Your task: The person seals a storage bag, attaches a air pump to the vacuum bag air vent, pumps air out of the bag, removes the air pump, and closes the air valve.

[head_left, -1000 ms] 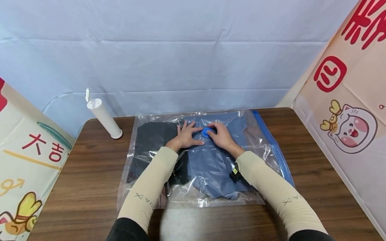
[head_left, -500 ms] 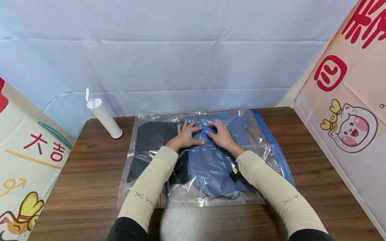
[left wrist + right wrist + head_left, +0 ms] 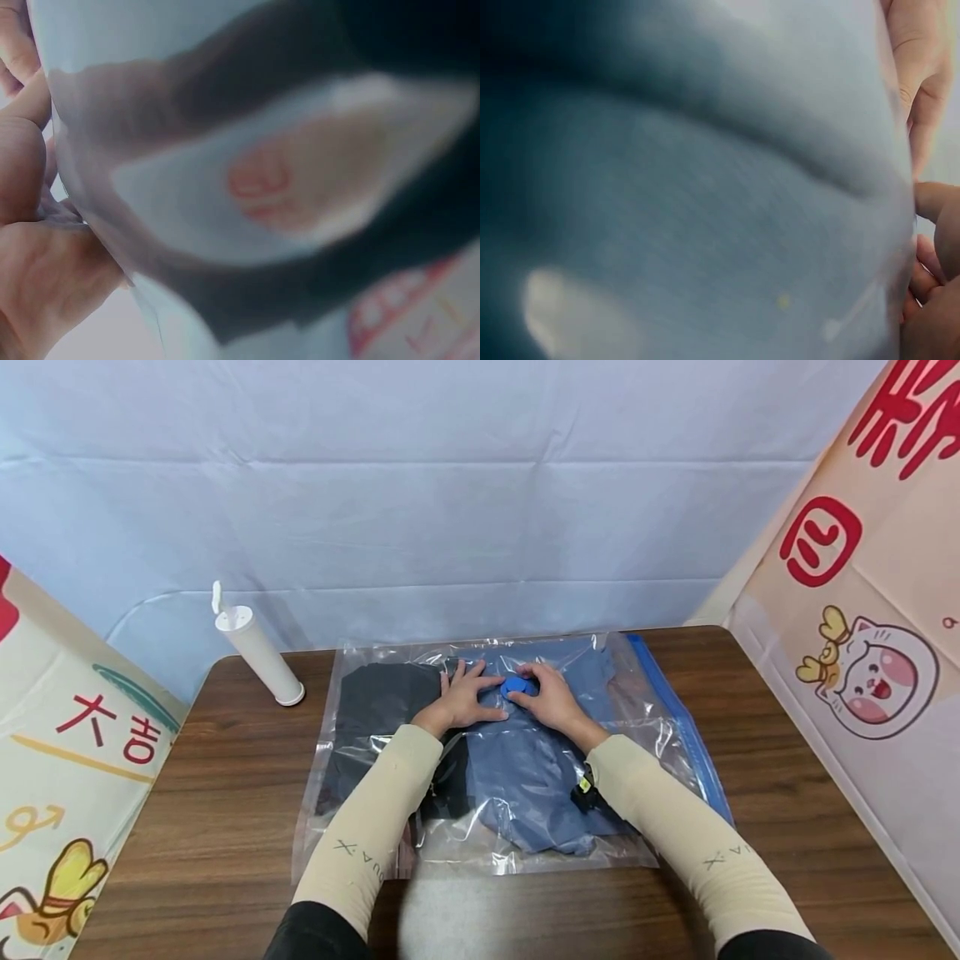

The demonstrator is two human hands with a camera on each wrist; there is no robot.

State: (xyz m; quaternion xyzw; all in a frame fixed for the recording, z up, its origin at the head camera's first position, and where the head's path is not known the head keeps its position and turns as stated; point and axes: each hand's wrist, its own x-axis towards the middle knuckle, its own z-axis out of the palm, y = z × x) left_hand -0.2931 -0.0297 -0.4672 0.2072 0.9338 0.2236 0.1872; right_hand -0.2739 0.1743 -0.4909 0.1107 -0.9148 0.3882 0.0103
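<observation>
A large clear zip-top vacuum storage bag (image 3: 450, 857) lies flat on the table, with black folded cloth (image 3: 386, 693) inside at left and blue cloth (image 3: 525, 785) inside at right. My left hand (image 3: 461, 702) rests on the bag with fingers spread, its thumb and index finger on either side of a round blue valve cap (image 3: 516, 687). My right hand (image 3: 553, 700) pinches that cap between thumb and fingers. Shiny, blurred plastic film (image 3: 187, 195) fills most of the left wrist view; in the right wrist view, blurred bluish film (image 3: 705, 225) hides the cap.
A white cylindrical hand pump (image 3: 262, 660) stands at the table's back left, its small top piece sticking up. The bag's blue zip edge (image 3: 678, 718) runs along its right side. Fabric screens (image 3: 480, 527) surround the brown wooden table (image 3: 195, 827).
The blue cap has turned or shifted slightly to the right in my right hand's fingers, showing a bit more of itself. My left hand has stayed in place.
</observation>
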